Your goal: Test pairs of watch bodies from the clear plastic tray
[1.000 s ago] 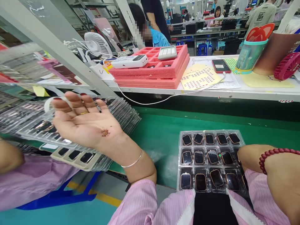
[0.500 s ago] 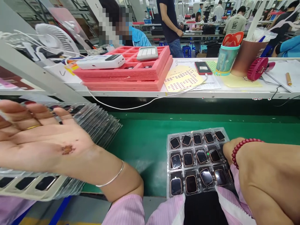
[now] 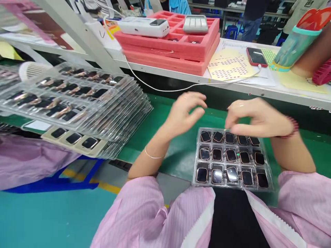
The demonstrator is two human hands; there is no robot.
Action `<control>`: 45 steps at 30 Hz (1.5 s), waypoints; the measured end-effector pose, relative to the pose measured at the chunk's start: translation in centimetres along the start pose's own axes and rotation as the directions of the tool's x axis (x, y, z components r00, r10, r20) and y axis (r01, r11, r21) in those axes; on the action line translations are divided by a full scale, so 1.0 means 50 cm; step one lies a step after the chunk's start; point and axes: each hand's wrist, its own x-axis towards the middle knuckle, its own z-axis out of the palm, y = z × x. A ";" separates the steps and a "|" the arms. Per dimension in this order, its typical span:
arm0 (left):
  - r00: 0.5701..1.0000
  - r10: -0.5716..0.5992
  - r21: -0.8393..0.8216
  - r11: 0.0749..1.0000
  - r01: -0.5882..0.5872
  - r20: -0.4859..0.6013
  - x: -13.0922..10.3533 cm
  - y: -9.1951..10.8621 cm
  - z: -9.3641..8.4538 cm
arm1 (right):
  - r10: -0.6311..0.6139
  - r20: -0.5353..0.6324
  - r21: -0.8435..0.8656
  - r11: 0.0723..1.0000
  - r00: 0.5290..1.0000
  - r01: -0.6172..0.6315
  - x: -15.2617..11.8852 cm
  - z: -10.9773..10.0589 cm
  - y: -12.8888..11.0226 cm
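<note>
A clear plastic tray (image 3: pixel 234 188) lies flat on the green bench in front of me, with rows of dark square watch screens (image 3: pixel 217 176) in its pockets. My left hand (image 3: pixel 184 112) hovers left of the tray's far corner, thumb and fingers apart, holding nothing. Just over the tray's far edge is my right hand (image 3: pixel 254 117). Its fingers bend loosely downward and the thumb stretches below them; no object shows between them. Motion blurs both hands. Whether the right fingertips touch the tray is not clear.
Left stands a tall, leaning stack of filled clear trays (image 3: pixel 124 106), beside a cream tray (image 3: pixel 74 143). On the white shelf (image 3: pixel 165 74) are red foam trays (image 3: pixel 165 60), a white power bank (image 3: pixel 143 27), a phone (image 3: pixel 256 57) and a teal cup (image 3: pixel 294 48). A white cable (image 3: pixel 165 90) hangs along the shelf front.
My left hand has moved right from beside the stack to near the tray. My right hand has left the tray's right side and risen over its far edge. The view has tilted down and left.
</note>
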 end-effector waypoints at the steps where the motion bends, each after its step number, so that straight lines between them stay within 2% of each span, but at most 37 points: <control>1: 0.976 -0.027 0.119 0.993 0.001 0.215 -0.020 -0.004 0.026 | -0.050 0.076 -0.138 0.989 0.996 0.060 0.015 0.024 -0.003; 2: 0.927 -0.085 0.222 0.975 0.002 0.365 -0.042 -0.010 0.049 | -0.068 0.147 -0.287 0.952 0.987 0.108 0.024 0.050 -0.003; 3: 0.870 -0.153 0.297 0.955 0.008 0.468 -0.064 -0.017 0.069 | -0.061 0.183 -0.430 0.892 0.981 0.136 0.029 0.077 0.002; 4: 0.824 -0.205 0.342 0.939 0.014 0.529 -0.084 -0.024 0.085 | -0.002 0.191 -0.523 0.846 0.982 0.103 0.029 0.104 0.009; 6: 0.803 -0.297 0.398 0.914 0.082 0.516 -0.115 -0.038 0.106 | 0.108 0.136 -0.610 0.792 0.985 -0.003 0.022 0.150 0.031; 8: 0.815 -0.316 0.356 0.923 0.146 0.486 -0.133 -0.047 0.115 | 0.100 0.092 -0.556 0.830 0.991 -0.032 0.013 0.179 0.052; 9: 0.828 -0.302 0.286 0.941 0.179 0.472 -0.136 -0.050 0.118 | 0.071 0.079 -0.461 0.887 0.994 -0.027 0.011 0.186 0.061; 11: 0.848 -0.288 0.056 0.954 0.295 0.446 -0.133 -0.053 0.123 | 0.059 0.031 -0.069 0.996 0.998 -0.057 0.012 0.189 0.076; 12: 0.846 -0.307 -0.088 0.921 0.379 0.436 -0.127 -0.054 0.127 | 0.086 0.004 0.167 0.982 0.996 -0.086 0.015 0.186 0.084; 13: 0.835 -0.344 -0.231 0.852 0.470 0.429 -0.117 -0.055 0.132 | 0.131 -0.015 0.372 0.921 0.991 -0.116 0.020 0.181 0.094; 15: 0.788 -0.445 -0.454 0.647 0.612 0.427 -0.089 -0.060 0.145 | 0.227 -0.032 0.614 0.773 0.973 -0.160 0.032 0.169 0.121; 17: 0.731 -0.522 -0.585 0.451 0.673 0.439 -0.052 -0.068 0.159 | 0.286 -0.052 0.700 0.694 0.957 -0.169 0.041 0.154 0.154; 20: 0.669 -0.554 -0.684 0.225 0.694 0.496 -0.004 -0.078 0.178 | 0.361 -0.058 0.817 0.553 0.931 -0.163 0.040 0.131 0.201; 23: 0.642 -0.510 -0.724 0.052 0.687 0.573 0.012 -0.087 0.201 | 0.401 -0.053 0.894 0.427 0.914 -0.135 0.025 0.112 0.227; 25: 0.636 -0.475 -0.728 -0.014 0.685 0.608 0.006 -0.095 0.217 | 0.403 -0.056 0.925 0.366 0.913 -0.104 0.016 0.104 0.233; 28: 0.650 -0.441 -0.735 -0.034 0.677 0.619 -0.012 -0.110 0.237 | 0.384 -0.048 0.947 0.310 0.922 -0.080 0.010 0.098 0.235; 33: 0.687 -0.402 -0.758 -0.027 0.652 0.605 -0.022 -0.126 0.249 | 0.350 0.013 0.956 0.271 0.937 -0.115 0.008 0.102 0.238; 40: 0.696 -0.385 -0.750 0.016 0.662 0.606 -0.015 -0.130 0.252 | 0.312 0.099 0.963 0.209 0.945 -0.170 0.003 0.095 0.219; 45: 0.682 -0.396 -0.737 0.022 0.676 0.615 -0.018 -0.137 0.246 | 0.268 0.088 0.976 0.170 0.959 -0.137 0.009 0.094 0.207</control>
